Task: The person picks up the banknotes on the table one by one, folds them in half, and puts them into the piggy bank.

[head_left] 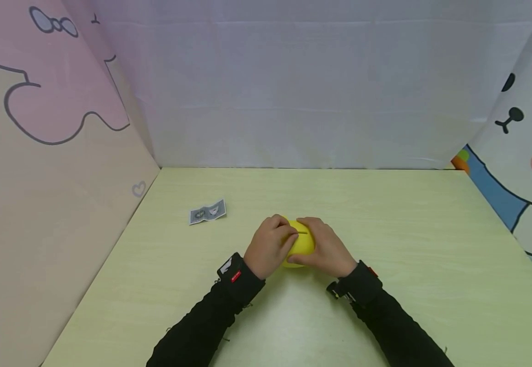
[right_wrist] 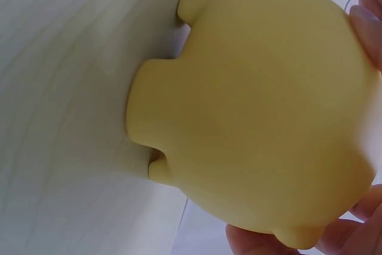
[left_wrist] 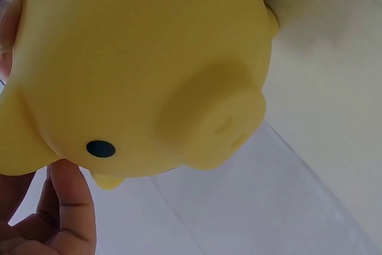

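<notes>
A round yellow piggy bank (head_left: 303, 245) stands on the table between the hands, its dark slot on top. My right hand (head_left: 329, 250) grips its right side, thumb low on the near side and fingers over the far side. At the slot's left end, my left hand (head_left: 268, 247) has thumb and index finger pinched together; anything between them is hidden. The left wrist view shows the piggy bank's snout (left_wrist: 230, 129), one eye and an ear, with curled fingers (left_wrist: 74, 213) beside the ear. The right wrist view shows its rounded body (right_wrist: 262, 106) and stubby feet.
A creased grey banknote (head_left: 208, 212) lies on the pale wooden table (head_left: 408, 219), beyond the hands to the left. A white cloth (head_left: 293, 92) hangs along the back edge, and cartoon-printed panels stand at both sides.
</notes>
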Tool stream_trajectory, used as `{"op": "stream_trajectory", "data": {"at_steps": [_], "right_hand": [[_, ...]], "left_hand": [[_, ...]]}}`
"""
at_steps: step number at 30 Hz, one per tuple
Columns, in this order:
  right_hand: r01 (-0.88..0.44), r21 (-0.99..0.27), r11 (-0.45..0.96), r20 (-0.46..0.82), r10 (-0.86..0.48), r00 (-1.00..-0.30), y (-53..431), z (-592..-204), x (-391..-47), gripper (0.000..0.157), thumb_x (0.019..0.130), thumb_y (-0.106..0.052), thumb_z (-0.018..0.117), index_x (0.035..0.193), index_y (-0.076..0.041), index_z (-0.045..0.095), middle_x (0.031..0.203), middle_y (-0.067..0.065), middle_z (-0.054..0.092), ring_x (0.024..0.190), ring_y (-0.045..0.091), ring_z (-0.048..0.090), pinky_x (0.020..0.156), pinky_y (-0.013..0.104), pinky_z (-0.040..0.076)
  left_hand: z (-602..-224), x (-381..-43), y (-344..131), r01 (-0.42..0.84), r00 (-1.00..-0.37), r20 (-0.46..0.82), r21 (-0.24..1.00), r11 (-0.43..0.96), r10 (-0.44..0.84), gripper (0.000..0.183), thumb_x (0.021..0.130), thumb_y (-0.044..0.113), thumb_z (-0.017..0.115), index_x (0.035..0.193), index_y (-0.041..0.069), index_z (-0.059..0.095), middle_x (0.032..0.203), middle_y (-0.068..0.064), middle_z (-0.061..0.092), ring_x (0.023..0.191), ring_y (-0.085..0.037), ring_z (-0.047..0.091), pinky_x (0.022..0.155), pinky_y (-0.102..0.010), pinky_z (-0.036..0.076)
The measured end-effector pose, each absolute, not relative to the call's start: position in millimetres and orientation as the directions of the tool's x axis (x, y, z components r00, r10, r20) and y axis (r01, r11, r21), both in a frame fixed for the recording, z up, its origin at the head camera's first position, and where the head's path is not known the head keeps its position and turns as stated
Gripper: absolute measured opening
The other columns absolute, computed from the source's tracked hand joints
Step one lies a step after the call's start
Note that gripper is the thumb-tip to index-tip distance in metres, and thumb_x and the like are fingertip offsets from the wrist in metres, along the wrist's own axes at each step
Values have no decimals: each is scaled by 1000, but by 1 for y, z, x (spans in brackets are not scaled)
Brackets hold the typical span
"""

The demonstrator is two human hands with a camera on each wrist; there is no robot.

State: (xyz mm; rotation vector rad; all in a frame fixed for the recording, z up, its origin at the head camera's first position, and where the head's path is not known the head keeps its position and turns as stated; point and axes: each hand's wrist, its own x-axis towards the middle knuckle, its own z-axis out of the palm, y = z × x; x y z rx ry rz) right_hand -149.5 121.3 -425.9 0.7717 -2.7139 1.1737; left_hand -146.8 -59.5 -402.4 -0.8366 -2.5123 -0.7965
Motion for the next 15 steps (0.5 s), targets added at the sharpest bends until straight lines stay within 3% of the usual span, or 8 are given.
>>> {"op": "stream_trajectory", "data": {"at_steps": [15], "right_hand": [[-499, -647, 577, 289, -419, -861, 121, -426, -151, 79, 73, -29, 87, 136, 0, 48, 133, 17, 54, 102, 27, 53, 83, 39, 48]], "left_hand": [[-400, -146, -57, 630, -763, 478, 405, 663, 434, 9, 94, 10, 66, 93, 3, 72, 95, -9, 57, 83, -22, 51, 76, -30, 49]]}}
